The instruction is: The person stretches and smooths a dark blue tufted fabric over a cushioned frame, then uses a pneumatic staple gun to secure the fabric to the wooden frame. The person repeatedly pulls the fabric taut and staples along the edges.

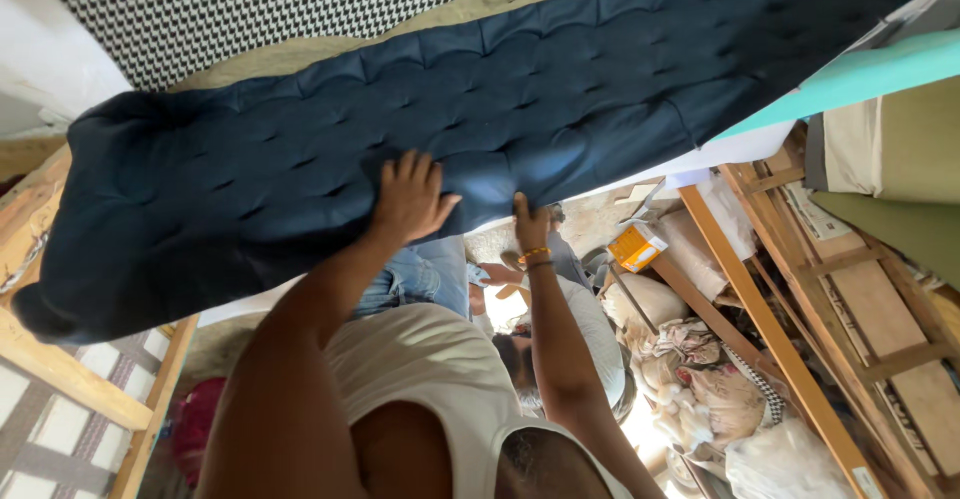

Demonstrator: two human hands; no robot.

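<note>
Across mid-frame, left hand (408, 197) presses flat, open; right hand (531, 223) grips the tufted navy cushion (480, 109) edge; lifting underway; next likely needs firmer two-handed hold.

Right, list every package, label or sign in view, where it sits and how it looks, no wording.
Small carton: right of centre, just below the edge of the dark blue tufted cushion and right of the hands; boxy, orange-yellow with a white side.
Printed sheets: right side, lying on the wooden frames; flat, whitish with grey print, too small to make out.
No screens or signs show.
</note>
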